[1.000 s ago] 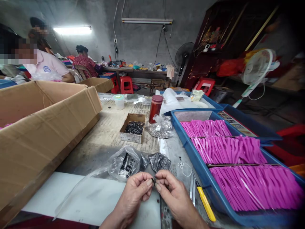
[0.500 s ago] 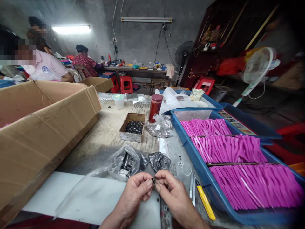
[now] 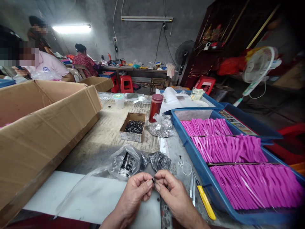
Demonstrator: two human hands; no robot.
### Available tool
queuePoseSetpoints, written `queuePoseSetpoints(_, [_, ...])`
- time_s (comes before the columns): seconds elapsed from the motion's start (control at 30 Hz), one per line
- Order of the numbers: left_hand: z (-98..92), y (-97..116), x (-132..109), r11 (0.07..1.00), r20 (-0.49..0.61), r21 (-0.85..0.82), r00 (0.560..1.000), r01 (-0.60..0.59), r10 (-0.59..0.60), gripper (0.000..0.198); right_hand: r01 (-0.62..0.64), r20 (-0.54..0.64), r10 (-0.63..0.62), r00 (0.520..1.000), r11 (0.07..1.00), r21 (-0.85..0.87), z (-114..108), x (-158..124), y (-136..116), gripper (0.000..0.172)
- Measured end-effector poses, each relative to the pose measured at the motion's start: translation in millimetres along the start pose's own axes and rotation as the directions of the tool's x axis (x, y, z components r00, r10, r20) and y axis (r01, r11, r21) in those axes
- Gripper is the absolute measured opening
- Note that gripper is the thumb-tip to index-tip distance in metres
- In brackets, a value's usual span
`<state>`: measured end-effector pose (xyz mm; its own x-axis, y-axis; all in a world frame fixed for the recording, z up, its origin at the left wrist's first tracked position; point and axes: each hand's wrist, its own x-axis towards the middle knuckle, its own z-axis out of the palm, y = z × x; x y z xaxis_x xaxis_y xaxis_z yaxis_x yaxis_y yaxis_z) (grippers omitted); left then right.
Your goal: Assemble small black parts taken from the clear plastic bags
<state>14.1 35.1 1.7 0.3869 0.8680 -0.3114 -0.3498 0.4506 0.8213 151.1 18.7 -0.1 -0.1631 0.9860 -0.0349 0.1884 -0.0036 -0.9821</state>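
Observation:
Fingertip to fingertip, my left hand and my right hand meet above the white sheet. Between them they pinch a small black part, too small and covered to name its kind. Just beyond my fingers lies an open clear plastic bag with small black pieces inside. A dark plastic bag of small black parts sits beside it. Farther off, an open cardboard box holds many black metal pins or rivets.
A blue crate of pink strips stands at right, with a yellow-handled tool alongside. A large carton fills the left. A red canister and a bag of metal bits stand mid-table. Other people sit behind.
My hands keep nearly the same pose and place, still pinching the black part. In the background, the person in the pink shirt has shifted slightly, and a hand now shows.

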Motion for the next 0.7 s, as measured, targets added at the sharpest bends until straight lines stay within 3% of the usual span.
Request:
queuePoseSetpoints(0.43, [0.4, 1.9, -0.4, 0.990, 0.001, 0.141, 1.000, -0.016, 0.016, 0.022, -0.035, 0.040, 0.031, 0.999, 0.994, 0.102, -1.7, 1.1, 2.7, 0.008])
queuePoseSetpoints(0.7, [-3.6, -0.7, -1.6, 0.979, 0.032, 0.202, 0.999, -0.034, 0.029, 0.023, -0.043, 0.060, 0.040, 0.997, 0.998, 0.045, -4.0, 3.1, 1.1, 0.010])
